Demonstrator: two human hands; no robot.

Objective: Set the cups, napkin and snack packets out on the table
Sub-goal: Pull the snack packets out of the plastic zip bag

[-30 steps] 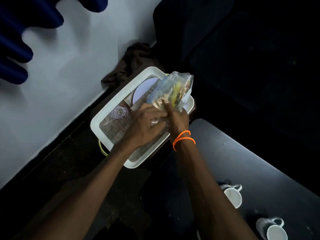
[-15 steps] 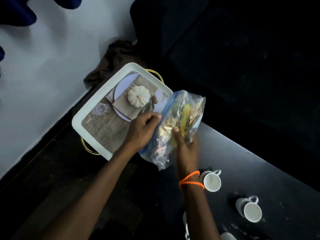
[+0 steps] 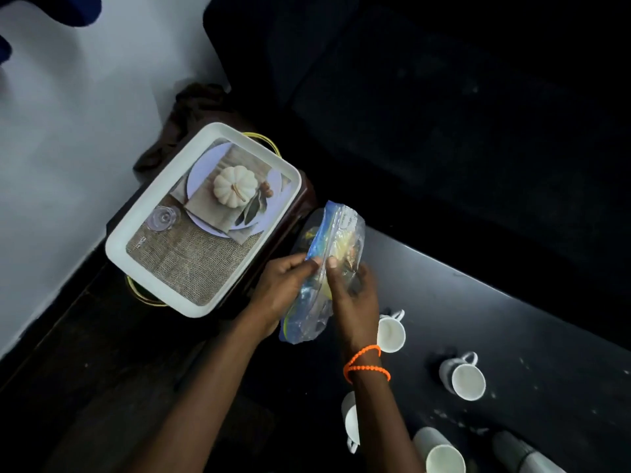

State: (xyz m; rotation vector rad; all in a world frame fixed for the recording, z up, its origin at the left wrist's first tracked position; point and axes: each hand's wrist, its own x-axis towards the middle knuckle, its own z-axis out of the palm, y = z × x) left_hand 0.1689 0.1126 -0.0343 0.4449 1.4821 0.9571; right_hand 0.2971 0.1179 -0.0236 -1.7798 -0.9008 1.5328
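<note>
Gripping a clear snack bag point(image 3: 329, 254) at frame centre, left hand point(image 3: 285, 290) and right hand point(image 3: 353, 295) both clamped on it, above the dark surface point(image 3: 478, 319) edge.

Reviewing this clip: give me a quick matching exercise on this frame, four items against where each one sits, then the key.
Items:
1. plastic bag
2. white tray
3. orange bracelet
4. brown cloth

Places:
A. against the wall behind the tray
B. on the right wrist
C. held between left hand and right hand
D. on a dark stand left of the black table

Pairs: 1-C, 2-D, 3-B, 4-A
</note>
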